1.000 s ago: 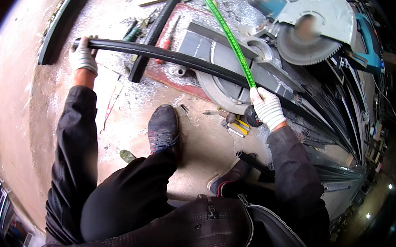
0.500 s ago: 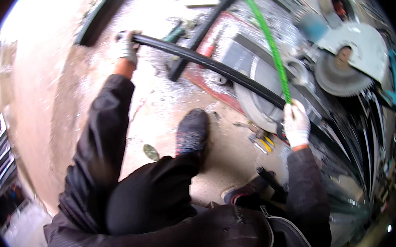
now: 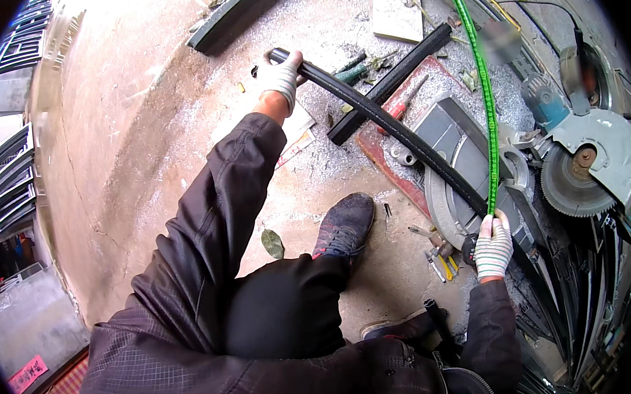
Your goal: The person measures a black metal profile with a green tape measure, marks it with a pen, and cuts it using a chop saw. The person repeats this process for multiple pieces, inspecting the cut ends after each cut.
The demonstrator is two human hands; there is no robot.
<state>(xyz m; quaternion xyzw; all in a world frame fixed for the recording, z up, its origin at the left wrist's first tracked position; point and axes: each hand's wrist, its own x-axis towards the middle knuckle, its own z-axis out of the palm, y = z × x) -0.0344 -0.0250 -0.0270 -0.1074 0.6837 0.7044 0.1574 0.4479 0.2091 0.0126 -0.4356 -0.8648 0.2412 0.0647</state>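
A long black bar (image 3: 392, 124) slants from upper left to lower right, crossing over a shorter black bar (image 3: 395, 79) and the miter saw's grey base. My left hand (image 3: 279, 78), in a whitish glove with bare fingertips, is closed around the long bar's upper-left end. Farther down it, my right hand (image 3: 493, 247), in a striped white glove, pinches the lower end of a bright green measuring tape (image 3: 489, 107) beside the bar. This tape runs up out of view at the top. Whether the right fingers also grip the bar is hidden.
The saw's toothed disc (image 3: 578, 178) and white guard (image 3: 611, 141) stand at right. A red screwdriver (image 3: 403, 105) lies on the red board (image 3: 396, 171). Small yellow-handled tools (image 3: 448, 266) lie by my feet. Dark strips (image 3: 575, 287) crowd the lower right.
The whole view has shifted, so the bar, tape and saw appear farther right and lower. Both hands keep their holds, the left on the bar's end, the right on the tape.
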